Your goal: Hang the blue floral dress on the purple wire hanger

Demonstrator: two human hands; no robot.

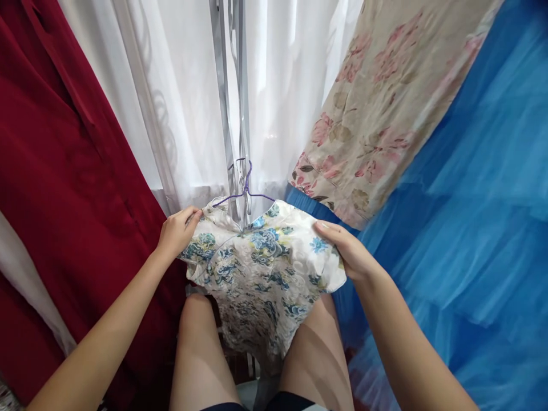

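Observation:
A white blouse (257, 257) with blue and green flowers hangs on a purple wire hanger (262, 196) in front of me, above my legs. The hanger's hook is by a grey metal pole. At the left shoulder of the blouse, my left hand (176, 231) pinches the cloth between thumb and fingers. My right hand (345, 248) grips the opposite sleeve, its thumb on top and its fingers hidden underneath. The blouse is spread between both hands, with its lower part drooping between my knees.
Behind the blouse stand grey metal poles (221, 85) against a white curtain (282, 74). Dark red cloth (55, 142) hangs at the left. To the right are a beige flowered cloth (377, 103) and a layered blue tulle fabric (479, 228).

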